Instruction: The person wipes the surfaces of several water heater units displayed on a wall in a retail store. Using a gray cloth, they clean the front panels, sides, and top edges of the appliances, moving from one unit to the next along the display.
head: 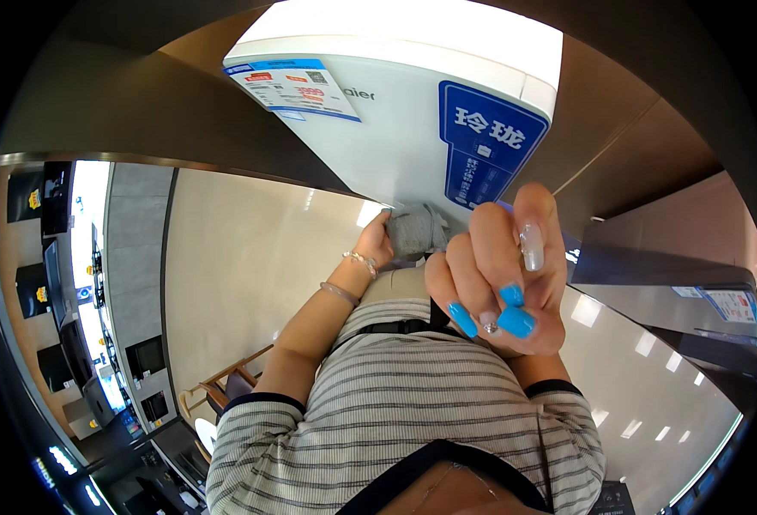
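My left hand [376, 239] is low in front of my waist, shut on a bunched grey cloth [412, 230] beneath the front of a white household appliance [391, 148]. A bead bracelet and a bangle are on that wrist. Close to the camera, my right hand [504, 277] is raised with its fingers curled in towards the palm and nothing visible in them; several of its nails are bright blue. Behind its fingertips, the appliance's front carries a blue printed sticker [491, 145]. A price label [294, 90] is stuck on the appliance's upper left.
Brown panels [616, 122] surround the appliance. At right, another appliance [661, 296] bears a label. Shelves with dark appliances [34, 290] line the far left. A wooden chair [224, 380] stands behind my left arm, on the pale glossy floor [243, 257]. A dark box [612, 499] is at lower right.
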Demonstrator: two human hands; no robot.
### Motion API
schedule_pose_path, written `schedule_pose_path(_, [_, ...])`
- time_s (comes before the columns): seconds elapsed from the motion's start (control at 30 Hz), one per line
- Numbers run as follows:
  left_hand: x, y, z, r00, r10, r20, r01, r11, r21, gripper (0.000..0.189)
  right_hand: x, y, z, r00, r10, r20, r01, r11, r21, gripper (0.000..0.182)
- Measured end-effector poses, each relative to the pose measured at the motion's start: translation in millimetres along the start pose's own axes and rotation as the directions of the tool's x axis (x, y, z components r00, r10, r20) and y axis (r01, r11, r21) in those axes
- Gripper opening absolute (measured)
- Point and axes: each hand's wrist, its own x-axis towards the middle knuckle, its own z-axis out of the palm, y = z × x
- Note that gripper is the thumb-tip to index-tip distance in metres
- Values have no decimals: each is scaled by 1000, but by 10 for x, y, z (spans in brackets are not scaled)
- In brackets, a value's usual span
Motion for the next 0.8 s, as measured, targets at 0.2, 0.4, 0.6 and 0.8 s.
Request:
schedule_pose_path(0.2, [-222, 206, -984, 934, 186, -306, 224, 363, 904, 27, 61, 121, 45, 990, 45, -135, -54, 997, -64, 41])
schedule_pose_path(0.4, [-161, 623, 228, 756, 408, -512, 279, 506, 816, 40, -65, 701, -177, 929, 64, -365, -189, 929, -318, 43])
schedule_pose_path(0.6, [-411, 1217, 204, 942, 231, -243, 149, 361, 921, 31, -683, 1725, -1152, 855, 347, -385, -390, -58, -919, 43])
schedule_pose_path(0.8, [-1024, 2031, 74, 926, 114, -360, 215, 626, 750, 45, -831, 2422, -1084, 832, 358, -424, -377, -194, -905, 54])
